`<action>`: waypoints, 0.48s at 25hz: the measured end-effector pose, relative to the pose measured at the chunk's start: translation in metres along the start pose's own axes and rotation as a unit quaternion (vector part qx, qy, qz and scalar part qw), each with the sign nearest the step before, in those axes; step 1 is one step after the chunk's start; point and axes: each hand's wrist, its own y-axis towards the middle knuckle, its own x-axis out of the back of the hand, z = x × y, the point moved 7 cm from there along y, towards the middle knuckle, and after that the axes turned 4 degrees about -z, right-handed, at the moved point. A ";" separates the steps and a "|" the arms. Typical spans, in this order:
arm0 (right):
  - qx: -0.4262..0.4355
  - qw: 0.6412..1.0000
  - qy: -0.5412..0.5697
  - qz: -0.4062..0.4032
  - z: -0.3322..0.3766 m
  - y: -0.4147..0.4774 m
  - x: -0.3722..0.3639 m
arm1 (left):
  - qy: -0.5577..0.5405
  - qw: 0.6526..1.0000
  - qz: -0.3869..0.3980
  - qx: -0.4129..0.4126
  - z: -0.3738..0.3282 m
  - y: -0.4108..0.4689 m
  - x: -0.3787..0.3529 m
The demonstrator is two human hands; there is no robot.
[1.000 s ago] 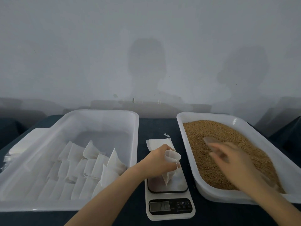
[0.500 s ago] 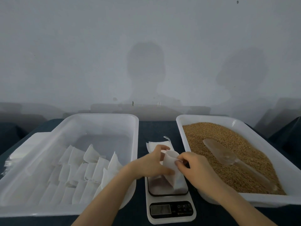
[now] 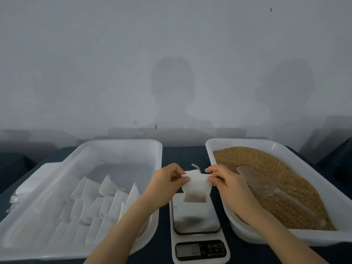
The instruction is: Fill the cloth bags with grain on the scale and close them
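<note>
Makeshift packing bench — grain tub, 1 digital scale, bare grey wall.

Left hand and right hand raised side by side, fingertips pinched, forearms angled inward

scale between bag tray left, grain tray right

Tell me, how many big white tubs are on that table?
2. The left tub sits left of the scale and holds rows of cloth bags. The right tub sits right of it, holding grain and a clear scoop. No others show.
</note>
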 end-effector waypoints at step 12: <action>-0.011 0.998 -0.010 0.068 -0.021 -0.012 -0.026 | 0.153 0.986 0.060 -0.017 0.014 -0.008 -0.016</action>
